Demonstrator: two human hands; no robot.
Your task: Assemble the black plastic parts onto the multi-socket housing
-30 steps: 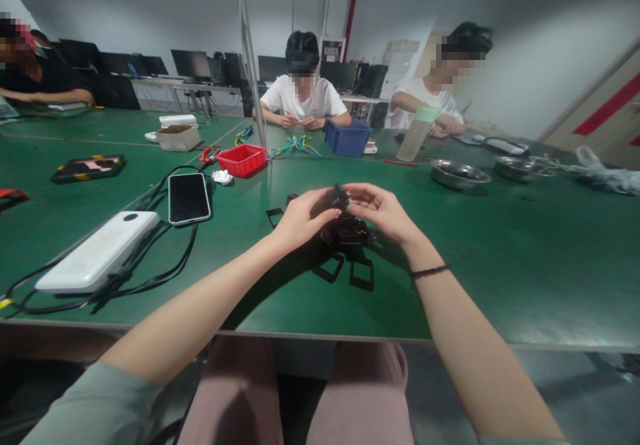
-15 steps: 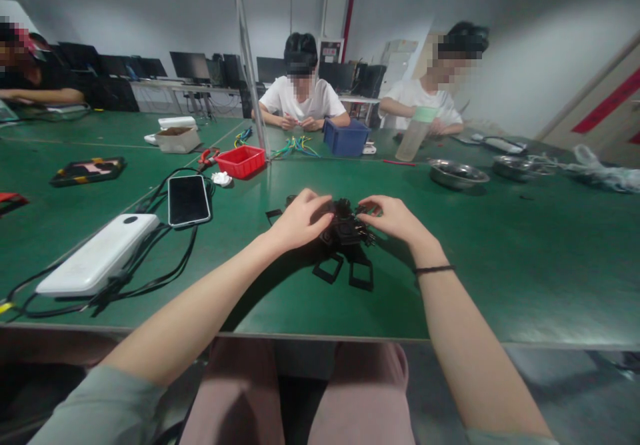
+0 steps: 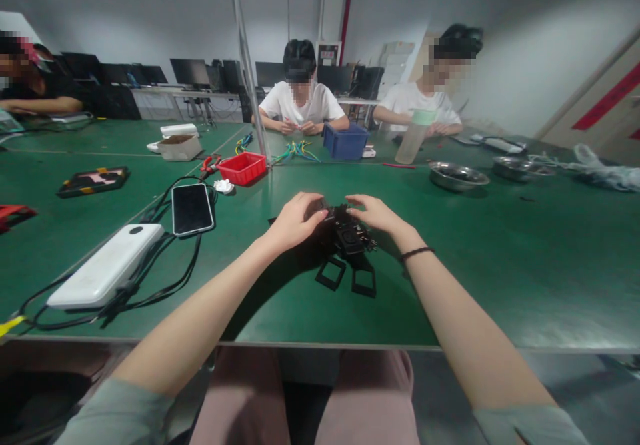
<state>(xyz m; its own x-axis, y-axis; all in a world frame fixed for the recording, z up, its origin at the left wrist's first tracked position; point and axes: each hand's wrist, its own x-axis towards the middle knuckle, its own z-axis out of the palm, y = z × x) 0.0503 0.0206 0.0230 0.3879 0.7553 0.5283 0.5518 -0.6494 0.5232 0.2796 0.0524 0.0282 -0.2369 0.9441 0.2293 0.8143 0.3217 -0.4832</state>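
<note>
A heap of black plastic parts [image 3: 351, 237] lies on the green table in front of me, with several thin metal prongs sticking out on its right side. Two flat black rectangular frames [image 3: 364, 281] rest at its near edge. My left hand [image 3: 295, 220] curves round the heap's left side, thumb and fingers apart, with dark parts partly hidden behind it. From the right, my right hand [image 3: 377, 216] reaches over the far edge of the heap, fingers stretched and thumb spread, its fingertips at the parts. Whether either hand grips a single piece is hard to see.
On the left lie a phone [image 3: 193, 210], a white power bank [image 3: 111, 265] and black cables. Further back stand a red tray [image 3: 243, 169], a blue bin [image 3: 345, 141], a bottle [image 3: 416, 140] and a metal bowl [image 3: 457, 176]. People sit across the table.
My right hand has shifted left and its fingers have straightened over the heap. My left hand remains at the heap's left side. The view has tilted slightly.
</note>
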